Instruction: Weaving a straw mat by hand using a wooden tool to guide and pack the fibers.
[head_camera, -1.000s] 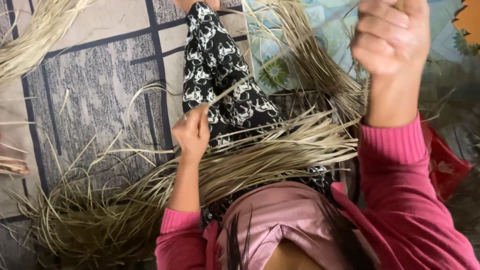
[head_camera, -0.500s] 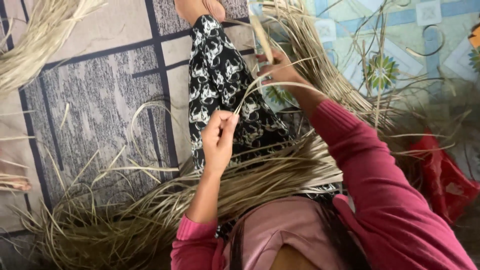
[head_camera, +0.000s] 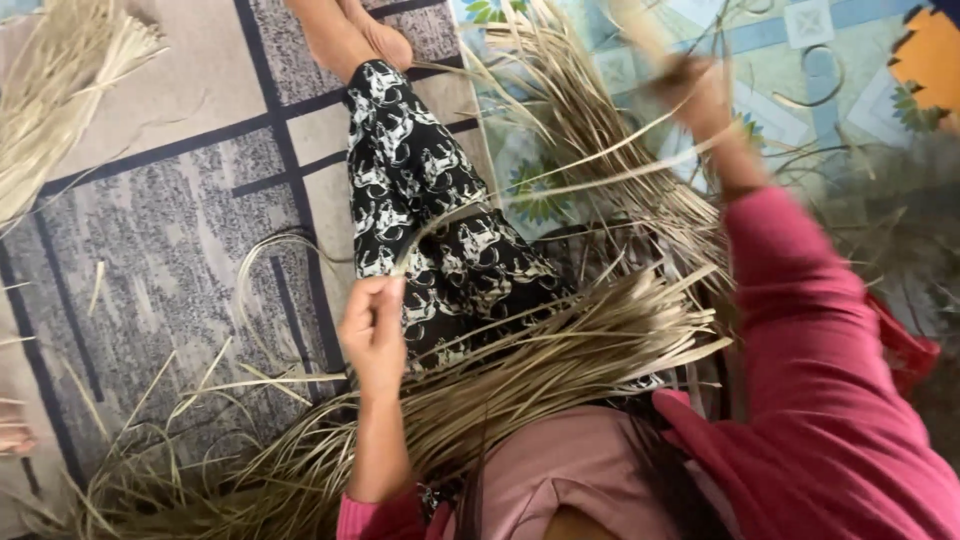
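My left hand (head_camera: 375, 330) pinches one end of a long dried palm-leaf strip (head_camera: 560, 185) over my lap. The strip runs up and to the right to my right hand (head_camera: 695, 95), which is blurred, raised over the patterned mat and closed on the strip's far part. A thick bundle of dried leaf strips (head_camera: 540, 365) lies across my lap, fanning out to the right. My leg in black-and-white patterned trousers (head_camera: 415, 195) stretches forward, with the bare foot (head_camera: 365, 40) at the top. Pink sleeves cover both arms.
More loose strips (head_camera: 190, 480) spread over the grey patterned floor mat (head_camera: 160, 230) at the lower left. A tied bundle of strips (head_camera: 65, 90) lies at the top left. A colourful mat (head_camera: 840, 60) lies at the top right, a red object (head_camera: 905, 350) at the right.
My right hand came down from close to the camera to my leg, then swung out to the upper right, drawing the strip taut. My left hand kept its pinch near my lap.
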